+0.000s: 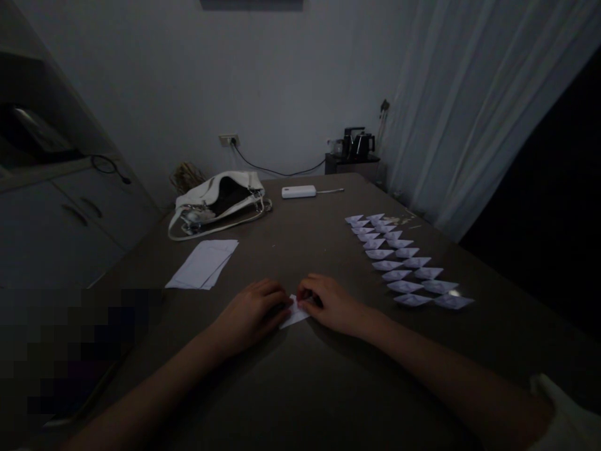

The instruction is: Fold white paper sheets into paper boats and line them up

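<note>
Blank sheets (203, 264) on the left = what's left, imo. Left hand (251, 313) & right hand (331, 304) both pinch a half-folded paper (294, 316) at the table's (300, 388) near middle. Its long axis runs near-left to far-right, tip pointing away. On the right, two rows of finished boats (406, 263), so prob well along.

White soft handbag (218, 200): leather-like, slight sheen; shiny metal chain fittings (195, 216). Dark brown tabletop (300, 382): matt, smooth. Small white folded paper piece (294, 314): matt, crisp creases. White folded paper boats (406, 263), well right of handbag: same matt paper. Flat white sheet stack (204, 263), just in front of handbag: matt paper. White slab power bank (299, 191), right of handbag: smooth plastic. White curtain (469, 113): thin cloth.
</note>
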Available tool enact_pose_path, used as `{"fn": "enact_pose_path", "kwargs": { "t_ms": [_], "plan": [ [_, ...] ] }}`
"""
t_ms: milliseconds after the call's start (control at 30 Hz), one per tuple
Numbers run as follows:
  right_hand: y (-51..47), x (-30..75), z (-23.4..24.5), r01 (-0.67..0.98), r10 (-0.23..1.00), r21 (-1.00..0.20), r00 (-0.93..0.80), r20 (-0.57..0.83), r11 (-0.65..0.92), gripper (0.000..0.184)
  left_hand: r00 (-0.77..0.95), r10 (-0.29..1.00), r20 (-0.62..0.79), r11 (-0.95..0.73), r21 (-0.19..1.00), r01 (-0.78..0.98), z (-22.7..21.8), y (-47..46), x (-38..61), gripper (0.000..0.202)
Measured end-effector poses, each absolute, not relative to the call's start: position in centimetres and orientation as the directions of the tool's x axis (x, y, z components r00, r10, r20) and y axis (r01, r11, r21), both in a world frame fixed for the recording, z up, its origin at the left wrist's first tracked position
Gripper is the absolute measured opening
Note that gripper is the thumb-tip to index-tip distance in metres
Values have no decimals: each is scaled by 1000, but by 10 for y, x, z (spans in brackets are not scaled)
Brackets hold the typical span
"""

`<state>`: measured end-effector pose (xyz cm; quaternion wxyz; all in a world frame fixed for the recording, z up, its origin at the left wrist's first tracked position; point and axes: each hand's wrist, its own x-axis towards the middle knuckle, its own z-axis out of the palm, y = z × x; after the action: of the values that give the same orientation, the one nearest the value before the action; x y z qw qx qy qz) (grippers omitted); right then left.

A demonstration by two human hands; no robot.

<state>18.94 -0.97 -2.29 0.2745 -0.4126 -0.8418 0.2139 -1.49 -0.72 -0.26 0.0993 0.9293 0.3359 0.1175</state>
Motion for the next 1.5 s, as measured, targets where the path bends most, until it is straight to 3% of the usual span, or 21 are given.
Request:
{"fn": "enact_pose_path", "kwargs": {
  "t_ms": [500,1367,1500],
  "plan": [
    [-11,183,-20,606,833,-583,-480,274,541,7,718,677,163,-725,318,611,-6,-6,-13,20],
    [-13,182,-21,613,860,-613,-439,260,498,10,719,675,165,-733,267,626,-6,-6,-12,17],
    [-15,182,-19,653,839,-530,-462,287,541,8,712,683,163,-724,274,633,-6,-7,-12,16]
  ]
}}
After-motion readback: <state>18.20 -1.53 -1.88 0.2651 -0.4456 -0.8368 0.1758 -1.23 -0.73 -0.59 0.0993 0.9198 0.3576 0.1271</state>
